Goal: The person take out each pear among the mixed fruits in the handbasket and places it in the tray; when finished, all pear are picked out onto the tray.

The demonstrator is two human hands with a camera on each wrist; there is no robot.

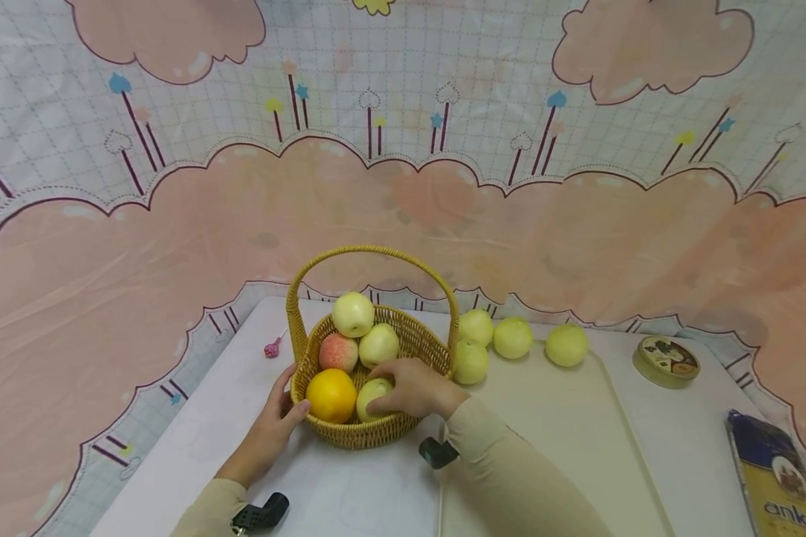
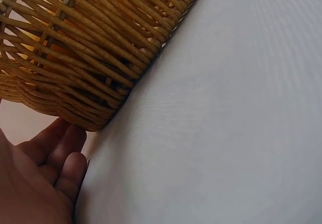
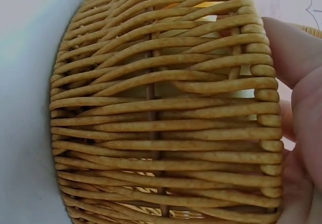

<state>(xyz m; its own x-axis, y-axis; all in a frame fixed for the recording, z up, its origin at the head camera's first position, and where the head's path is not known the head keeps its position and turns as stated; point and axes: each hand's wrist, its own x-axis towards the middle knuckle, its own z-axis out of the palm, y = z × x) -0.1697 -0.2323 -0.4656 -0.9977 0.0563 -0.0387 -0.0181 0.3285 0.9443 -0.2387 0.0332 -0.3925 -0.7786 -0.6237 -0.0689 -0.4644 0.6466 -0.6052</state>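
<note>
A wicker basket (image 1: pixel 356 438) with a tall arched handle stands on the white table. My left hand (image 1: pixel 273 424) holds its left side, thumb at the rim; in the left wrist view, its other fingers (image 2: pixel 74 171) curl beside the basket's base. My right hand (image 1: pixel 413 384) reaches in over the front right rim and grips a pale green apple (image 1: pixel 371 397) low in the basket. Beside that apple lies an orange (image 1: pixel 331 395). Behind them are a red-pink peach (image 1: pixel 339 352) and two more pale green apples (image 1: pixel 379 345). In the right wrist view the wicker wall (image 3: pixel 166 113) hides most of the fruit.
Several pale green apples (image 1: pixel 513 338) lie right of the basket, around the back of a cream tray (image 1: pixel 544 447). Farther right are a round tin (image 1: pixel 666 362) and a blue and gold packet (image 1: pixel 772 473). A small pink lollipop (image 1: pixel 272 348) lies left. Patterned cloth (image 1: pixel 403 216) hangs behind.
</note>
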